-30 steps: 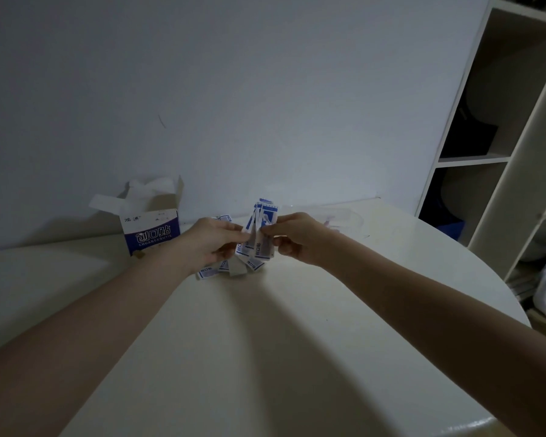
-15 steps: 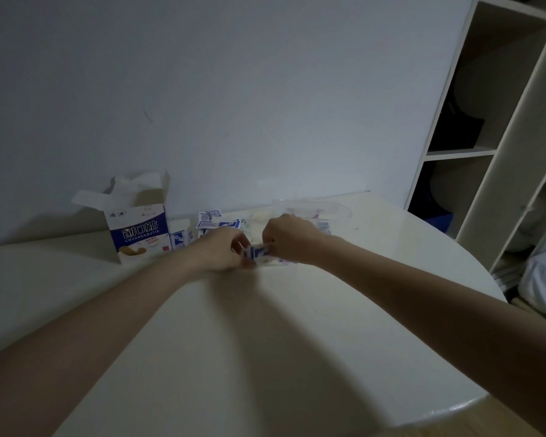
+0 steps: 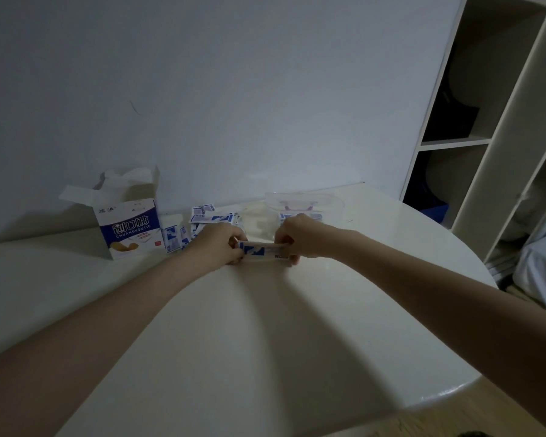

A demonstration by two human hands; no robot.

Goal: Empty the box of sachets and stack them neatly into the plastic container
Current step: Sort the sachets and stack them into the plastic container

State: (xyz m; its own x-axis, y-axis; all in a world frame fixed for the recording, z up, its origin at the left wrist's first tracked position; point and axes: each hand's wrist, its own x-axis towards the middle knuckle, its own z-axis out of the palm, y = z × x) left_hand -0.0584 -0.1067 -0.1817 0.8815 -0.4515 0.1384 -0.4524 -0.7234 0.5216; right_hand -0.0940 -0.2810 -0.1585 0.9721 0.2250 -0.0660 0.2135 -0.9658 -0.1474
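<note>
A flat bundle of white and blue sachets (image 3: 263, 249) lies low over the white table, held at both ends. My left hand (image 3: 218, 243) pinches its left end and my right hand (image 3: 300, 234) pinches its right end. Behind the hands, several loose sachets (image 3: 213, 217) are scattered on the table. The opened blue and white box (image 3: 127, 227) stands at the back left with its flaps up. A clear plastic container (image 3: 306, 201) sits at the back, just behind my right hand; what it holds is hard to see.
The round white table (image 3: 265, 326) ends in a curved edge at the right and front. A grey wall rises right behind it. An open white shelf unit (image 3: 486, 137) stands to the right, with wooden floor below.
The fanned sachets that both hands held upright have been gathered and laid flat into one bundle low over the table. The view has shifted a little to the right.
</note>
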